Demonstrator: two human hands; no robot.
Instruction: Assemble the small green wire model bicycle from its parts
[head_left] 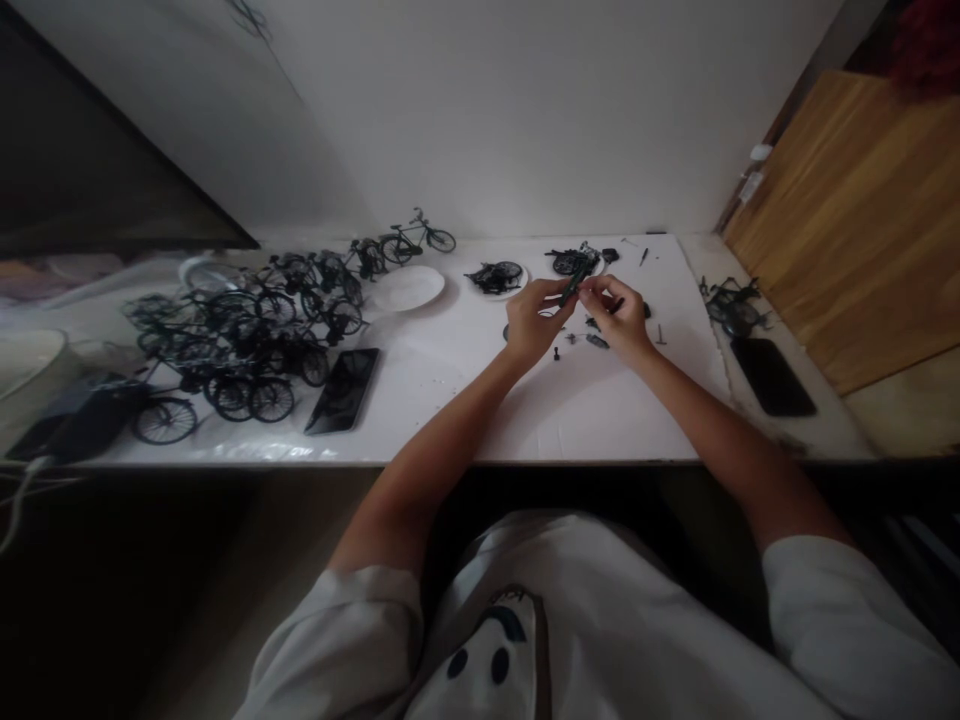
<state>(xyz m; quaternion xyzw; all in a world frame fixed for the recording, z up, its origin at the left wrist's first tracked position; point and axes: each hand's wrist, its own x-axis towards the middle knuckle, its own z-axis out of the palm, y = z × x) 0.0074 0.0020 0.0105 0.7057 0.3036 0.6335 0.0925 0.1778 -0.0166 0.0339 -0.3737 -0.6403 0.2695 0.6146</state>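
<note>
My left hand [534, 318] is closed around a slim dark green model bicycle part [571, 288], held up over the white tabletop. My right hand [619, 316] meets it from the other side, thumb and fingertips pinched at the part's edge. A short dark thing shows against the right palm, too small to name. Below the hands lie several small loose parts, among them a dark green piece [597, 341] and a tiny black piece [556, 354]. A small T-shaped metal part [661, 335] rests to the right.
Many assembled black model bicycles [247, 330] crowd the left side, near a phone [343, 390] and a white plate [409, 289]. Wheels [499, 277] fill a smaller dish behind the hands. At right are another phone [772, 376], a dark model [733, 305] and a wooden board [855, 220].
</note>
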